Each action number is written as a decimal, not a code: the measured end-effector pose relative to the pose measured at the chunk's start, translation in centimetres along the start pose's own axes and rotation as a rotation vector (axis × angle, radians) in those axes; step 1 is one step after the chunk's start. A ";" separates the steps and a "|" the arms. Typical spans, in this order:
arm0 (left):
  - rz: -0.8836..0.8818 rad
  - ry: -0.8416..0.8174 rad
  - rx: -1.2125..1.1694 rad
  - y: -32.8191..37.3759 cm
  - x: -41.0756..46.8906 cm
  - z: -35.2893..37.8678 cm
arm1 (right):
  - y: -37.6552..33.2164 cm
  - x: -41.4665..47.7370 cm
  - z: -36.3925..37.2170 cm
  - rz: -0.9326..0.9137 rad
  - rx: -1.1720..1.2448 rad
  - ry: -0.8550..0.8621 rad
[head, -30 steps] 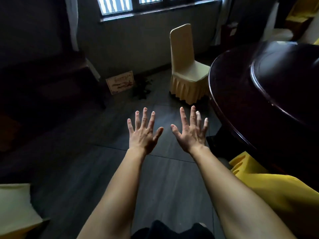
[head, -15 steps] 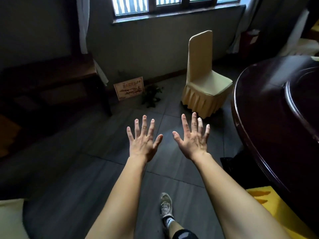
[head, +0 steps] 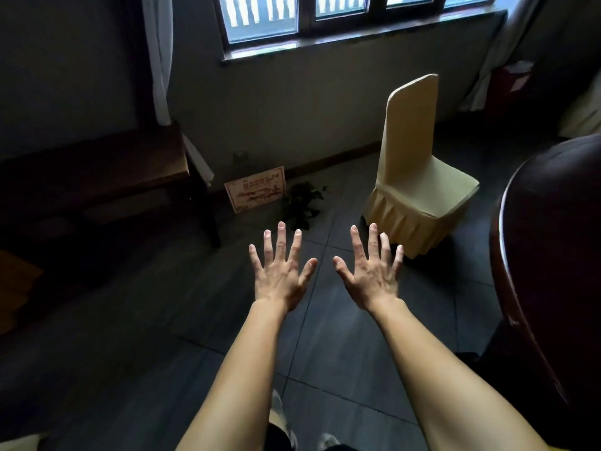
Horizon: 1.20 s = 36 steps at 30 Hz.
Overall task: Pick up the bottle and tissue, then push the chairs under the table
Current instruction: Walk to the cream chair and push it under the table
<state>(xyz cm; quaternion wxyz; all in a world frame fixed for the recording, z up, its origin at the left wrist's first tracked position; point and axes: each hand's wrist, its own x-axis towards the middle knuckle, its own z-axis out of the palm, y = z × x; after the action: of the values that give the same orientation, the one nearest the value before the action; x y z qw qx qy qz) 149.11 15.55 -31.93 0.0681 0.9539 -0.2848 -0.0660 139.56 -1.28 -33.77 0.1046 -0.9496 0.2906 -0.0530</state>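
My left hand [head: 279, 271] and my right hand [head: 370, 271] are stretched out in front of me over the dark tiled floor, backs up, fingers spread, holding nothing. A chair in a cream cover [head: 419, 177] stands ahead and to the right, pulled away from the dark round table [head: 533, 262] whose edge fills the right side. The chair's seat faces the table. My right fingertips lie just short of its skirt in the image. No bottle or tissue is visible.
A dark wooden bench [head: 97, 177] runs along the left wall. A framed sign [head: 255, 189] leans on the wall under the window, with a small leafy plant [head: 304, 203] beside it. A cream cloth corner [head: 19, 442] shows at bottom left.
The view has shifted left and closer to the window wall; the cream chair looks nearer and the table slid toward the right edge. Both hands stay spread and empty.
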 end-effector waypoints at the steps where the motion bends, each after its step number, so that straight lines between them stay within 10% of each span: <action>1: 0.007 -0.008 0.008 -0.6 1.8 0.1 | -0.6 1.8 0.4 0.006 -0.002 -0.002; 17: 0.147 -0.045 0.004 -10.5 33.6 -4.8 | -7.9 29.0 2.8 0.258 0.028 0.080; 36: 0.242 -0.049 0.045 -2.2 67.4 -4.7 | 2.2 60.5 2.8 0.428 0.019 0.105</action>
<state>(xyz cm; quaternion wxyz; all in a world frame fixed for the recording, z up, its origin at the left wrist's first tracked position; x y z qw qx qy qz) 206.93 -19.40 -33.53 0.0474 0.9120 -0.4007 -0.0740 188.81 -36.67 -34.63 0.1073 -0.8612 0.4901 -0.0820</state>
